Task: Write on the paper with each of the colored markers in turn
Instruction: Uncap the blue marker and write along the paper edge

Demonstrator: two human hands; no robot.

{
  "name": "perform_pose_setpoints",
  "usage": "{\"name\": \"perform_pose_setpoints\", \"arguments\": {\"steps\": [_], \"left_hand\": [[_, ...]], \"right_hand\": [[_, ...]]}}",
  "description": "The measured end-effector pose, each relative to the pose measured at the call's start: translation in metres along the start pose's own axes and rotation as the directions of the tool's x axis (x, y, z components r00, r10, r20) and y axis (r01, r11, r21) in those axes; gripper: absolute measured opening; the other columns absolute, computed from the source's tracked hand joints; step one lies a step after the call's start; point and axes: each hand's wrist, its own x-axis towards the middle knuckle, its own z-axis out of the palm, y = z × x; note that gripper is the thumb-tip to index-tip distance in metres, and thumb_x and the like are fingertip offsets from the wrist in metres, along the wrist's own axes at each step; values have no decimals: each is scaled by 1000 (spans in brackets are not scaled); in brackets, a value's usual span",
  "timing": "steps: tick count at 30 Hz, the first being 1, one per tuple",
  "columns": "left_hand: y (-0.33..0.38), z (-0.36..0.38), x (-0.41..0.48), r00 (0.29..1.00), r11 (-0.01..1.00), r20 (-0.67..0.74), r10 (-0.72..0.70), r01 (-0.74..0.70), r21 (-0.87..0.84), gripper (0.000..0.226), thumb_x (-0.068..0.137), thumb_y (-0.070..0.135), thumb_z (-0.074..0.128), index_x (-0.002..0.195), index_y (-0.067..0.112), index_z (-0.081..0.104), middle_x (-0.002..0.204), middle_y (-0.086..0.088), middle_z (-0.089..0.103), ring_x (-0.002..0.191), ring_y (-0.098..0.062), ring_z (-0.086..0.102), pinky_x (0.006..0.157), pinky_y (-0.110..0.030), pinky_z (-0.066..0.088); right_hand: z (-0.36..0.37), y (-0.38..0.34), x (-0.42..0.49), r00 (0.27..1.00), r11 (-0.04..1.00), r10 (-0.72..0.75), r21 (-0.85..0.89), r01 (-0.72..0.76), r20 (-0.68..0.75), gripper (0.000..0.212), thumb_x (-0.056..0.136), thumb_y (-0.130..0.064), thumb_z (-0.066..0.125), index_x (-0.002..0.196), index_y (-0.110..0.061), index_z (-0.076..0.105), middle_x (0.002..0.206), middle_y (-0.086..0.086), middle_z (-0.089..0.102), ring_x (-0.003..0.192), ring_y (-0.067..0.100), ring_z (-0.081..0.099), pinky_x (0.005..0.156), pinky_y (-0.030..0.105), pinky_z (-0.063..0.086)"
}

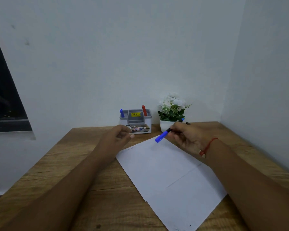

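A white sheet of paper [170,172] lies at an angle on the wooden desk [83,164], with faint writing near its far left corner. My right hand [187,139] grips a blue-capped marker [162,136] above the paper's far edge, cap end pointing left and down. My left hand [117,137] hovers just left of the paper's far corner, fingers loosely curled, holding nothing. A grey and white pen holder [137,124] stands at the back of the desk with a blue marker [122,113] at its left and a red marker [144,110] at its right.
A small white pot of white flowers [172,112] stands right of the holder, close behind my right hand. White walls close off the back and the right side. A dark window [5,97] is at the left.
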Motion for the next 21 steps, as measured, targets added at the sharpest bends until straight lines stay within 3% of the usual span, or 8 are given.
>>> {"name": "perform_pose_setpoints", "arguments": {"steps": [2,4,8,11,13,17,21], "left_hand": [[5,1,-2,1000,999,28,8,-7,-38,14,89,43,63,99,33,66,91,10,70,87,-7,65,79,-32,55],[12,3,-4,998,997,62,21,-17,-72,12,90,42,62,95,34,68,90,7,72,86,-14,68,81,-40,57],[22,4,-8,997,983,80,-10,25,-179,11,89,32,68,100,32,69,82,2,74,73,-9,70,79,-35,59],[23,3,-8,997,965,73,-37,55,-256,14,84,21,74,97,27,72,80,-1,76,73,-15,72,79,-36,60],[25,2,-9,997,958,71,-33,52,-281,17,80,17,78,95,24,74,83,-3,75,75,-20,72,78,-37,61],[31,4,-9,996,955,87,-24,49,-292,24,74,13,83,94,21,74,90,-5,75,82,-26,70,76,-36,59],[30,5,-9,994,943,88,-58,83,-324,24,74,9,82,96,14,74,95,-9,73,78,-15,68,74,-28,58]], "right_hand": [[18,8,-3,997,998,-69,15,69,46,15,96,-5,63,82,0,69,75,14,74,64,14,75,58,18,59],[33,15,-5,988,991,-137,15,136,75,13,96,-3,62,85,1,67,84,18,75,70,17,76,61,19,61],[49,30,-11,960,973,-231,18,231,155,9,97,0,60,89,1,63,88,16,74,79,18,76,68,21,62],[53,34,-14,939,962,-269,13,273,216,12,99,-2,59,87,-4,63,84,10,75,87,22,73,76,26,63],[56,35,-15,934,956,-274,-37,289,231,13,97,-9,65,85,-9,63,82,7,75,89,23,71,74,28,63],[59,38,-18,932,924,-265,-212,319,246,20,92,-31,74,93,-12,67,96,12,79,91,23,77,64,26,58],[61,37,-22,925,918,-289,-202,340,246,22,96,-25,70,105,-5,69,98,13,80,92,25,78,64,24,60]]}}
